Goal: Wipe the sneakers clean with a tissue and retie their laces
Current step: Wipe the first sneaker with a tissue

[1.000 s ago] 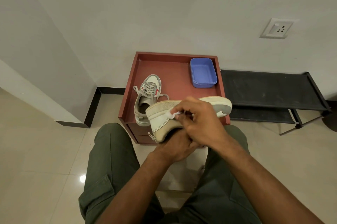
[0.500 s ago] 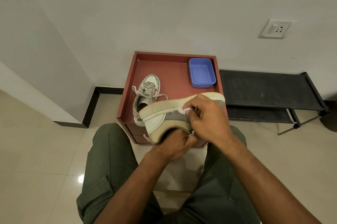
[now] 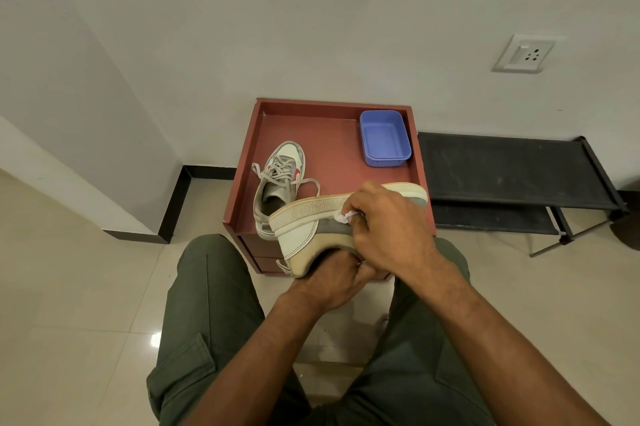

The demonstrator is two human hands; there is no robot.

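One white and grey sneaker (image 3: 304,228) lies on its side above my knees, sole turned away from me. My left hand (image 3: 332,278) grips it from below at the opening. My right hand (image 3: 388,228) pinches a small white tissue (image 3: 344,216) against the sneaker's grey side panel, just under the sole edge. The second sneaker (image 3: 280,179) stands upright on the red-brown cabinet top (image 3: 332,134), its grey laces loose and spread out to both sides.
A blue plastic tub (image 3: 384,138) sits at the back right corner of the cabinet top. A low black shoe rack (image 3: 512,176) stands to the right against the wall. My legs in green trousers flank a strip of glossy tiled floor.
The held sneaker has been rolled so its side panel faces me. My right hand with the tissue has slid from the heel end toward the middle of the side.
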